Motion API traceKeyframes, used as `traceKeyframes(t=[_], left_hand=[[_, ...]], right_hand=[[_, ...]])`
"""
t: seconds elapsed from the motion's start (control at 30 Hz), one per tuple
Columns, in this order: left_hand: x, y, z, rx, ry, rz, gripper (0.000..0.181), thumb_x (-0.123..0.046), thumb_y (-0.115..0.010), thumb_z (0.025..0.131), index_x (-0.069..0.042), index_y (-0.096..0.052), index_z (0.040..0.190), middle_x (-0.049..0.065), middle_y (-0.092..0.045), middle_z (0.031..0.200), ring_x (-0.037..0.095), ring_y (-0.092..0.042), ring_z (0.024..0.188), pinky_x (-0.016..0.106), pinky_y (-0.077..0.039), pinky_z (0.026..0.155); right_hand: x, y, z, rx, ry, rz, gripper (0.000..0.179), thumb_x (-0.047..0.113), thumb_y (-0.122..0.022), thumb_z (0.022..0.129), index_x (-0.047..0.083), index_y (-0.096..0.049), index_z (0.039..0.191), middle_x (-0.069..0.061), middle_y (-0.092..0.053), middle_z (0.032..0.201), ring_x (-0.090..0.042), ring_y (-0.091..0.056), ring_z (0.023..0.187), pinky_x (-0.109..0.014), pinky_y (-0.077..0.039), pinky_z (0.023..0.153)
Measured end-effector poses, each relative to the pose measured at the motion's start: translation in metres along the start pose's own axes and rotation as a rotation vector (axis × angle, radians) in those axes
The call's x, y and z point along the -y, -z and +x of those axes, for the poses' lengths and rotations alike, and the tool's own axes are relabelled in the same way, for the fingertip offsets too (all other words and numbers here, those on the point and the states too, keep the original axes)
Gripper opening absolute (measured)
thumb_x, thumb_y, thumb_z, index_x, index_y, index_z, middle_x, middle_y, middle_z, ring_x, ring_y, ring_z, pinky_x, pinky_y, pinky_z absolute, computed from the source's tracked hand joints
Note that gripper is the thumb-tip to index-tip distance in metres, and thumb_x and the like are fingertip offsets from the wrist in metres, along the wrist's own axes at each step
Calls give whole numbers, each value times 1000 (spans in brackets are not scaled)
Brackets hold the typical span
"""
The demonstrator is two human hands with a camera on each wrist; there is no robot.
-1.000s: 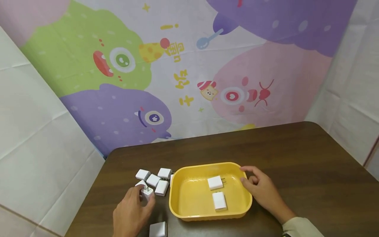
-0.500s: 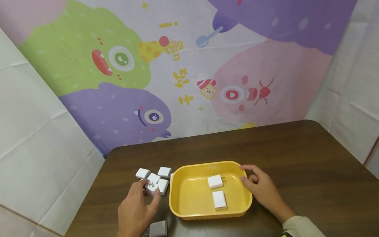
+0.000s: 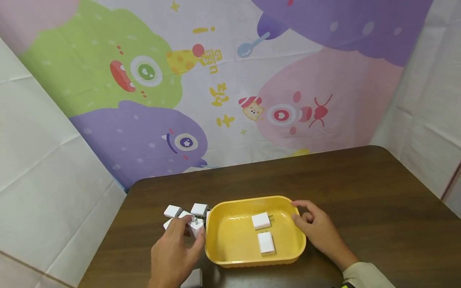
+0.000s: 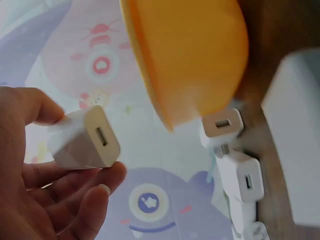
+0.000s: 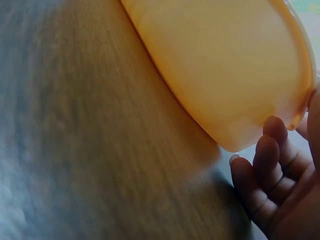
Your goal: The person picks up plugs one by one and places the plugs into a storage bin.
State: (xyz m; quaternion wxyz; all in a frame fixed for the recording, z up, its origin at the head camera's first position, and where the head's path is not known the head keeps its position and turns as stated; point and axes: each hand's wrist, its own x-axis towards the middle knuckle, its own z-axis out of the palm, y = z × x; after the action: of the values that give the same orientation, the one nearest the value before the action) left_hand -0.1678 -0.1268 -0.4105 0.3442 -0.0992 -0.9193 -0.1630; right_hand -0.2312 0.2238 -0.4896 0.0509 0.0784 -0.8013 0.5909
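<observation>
My left hand [image 3: 176, 250] pinches a white USB charger plug [image 3: 196, 225] between thumb and fingers, prongs up, just left of the yellow tray [image 3: 230, 263]. In the left wrist view the held charger plug [image 4: 87, 139] shows its USB slot. My right hand [image 3: 320, 230] holds the tray's right end, thumb and index finger at the rim. Its lower fingers [image 5: 267, 155] curl beside the outer wall in the right wrist view. Inside the tray lie two white charger plugs, one farther back [image 3: 261, 221] and one nearer [image 3: 266, 243].
Several more white charger plugs [image 3: 173, 211] cluster on the dark wooden table [image 3: 342, 180] left of the tray, partly hidden by my left hand. Another charger plug [image 3: 193, 279] lies near the front. A cartoon-printed cloth [image 3: 230, 88] hangs behind the table.
My left hand has moved right with the charger plug, from the cluster towards the tray's left rim. The right hand and the tray have stayed in place.
</observation>
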Motion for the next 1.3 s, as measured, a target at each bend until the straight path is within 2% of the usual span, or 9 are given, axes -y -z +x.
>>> traceKeyframes(t=[0.4,0.57,0.7,0.87,0.97,1.17,1.3], left_hand=[[-26,-2,9,32,-78,29,38,-37,-77,79,-12,-72,106,-5,-62,85,6,-58,63,30,-42,47],[-39,-5,15,38,-137,24,36,-36,-78,78,-11,-73,104,-4,-62,85,5,-51,57,26,-37,45],[-49,-7,24,110,-198,49,35,-37,-78,79,-12,-73,103,-3,-63,86,9,-53,54,29,-38,44],[-60,-12,35,260,-290,114,35,-38,-74,81,-13,-73,105,1,-66,91,14,-58,57,32,-43,44],[-63,-18,40,301,-350,138,33,-38,-72,81,-14,-72,104,0,-66,89,14,-59,60,33,-45,45],[-65,-27,45,322,-439,136,27,-34,-73,77,-15,-70,96,-2,-58,78,12,-55,59,32,-41,43],[-66,-32,49,296,-485,128,23,-31,-74,74,-15,-68,88,-3,-53,73,14,-53,53,31,-36,41]], right_hand=[[2,1,0,-6,2,16,30,13,-69,94,11,-63,123,3,-44,59,-7,-41,49,-24,-36,46],[2,1,1,-7,2,-2,29,14,-69,95,12,-63,123,4,-44,59,-7,-41,50,-24,-36,47],[2,0,0,-13,3,-5,30,14,-70,94,12,-63,123,4,-43,59,-7,-41,50,-24,-36,47],[3,-1,-1,-15,0,-3,30,14,-70,94,12,-63,123,4,-44,59,-8,-42,50,-24,-36,47],[3,-1,-2,-12,-5,-2,30,16,-70,94,11,-64,123,4,-45,59,-8,-43,50,-24,-37,48],[1,-1,-2,-8,-4,-1,30,17,-70,94,11,-64,122,3,-46,59,-8,-44,50,-24,-37,48],[2,1,-1,-12,-6,5,29,17,-71,94,13,-64,122,4,-45,59,-9,-44,50,-24,-37,48]])
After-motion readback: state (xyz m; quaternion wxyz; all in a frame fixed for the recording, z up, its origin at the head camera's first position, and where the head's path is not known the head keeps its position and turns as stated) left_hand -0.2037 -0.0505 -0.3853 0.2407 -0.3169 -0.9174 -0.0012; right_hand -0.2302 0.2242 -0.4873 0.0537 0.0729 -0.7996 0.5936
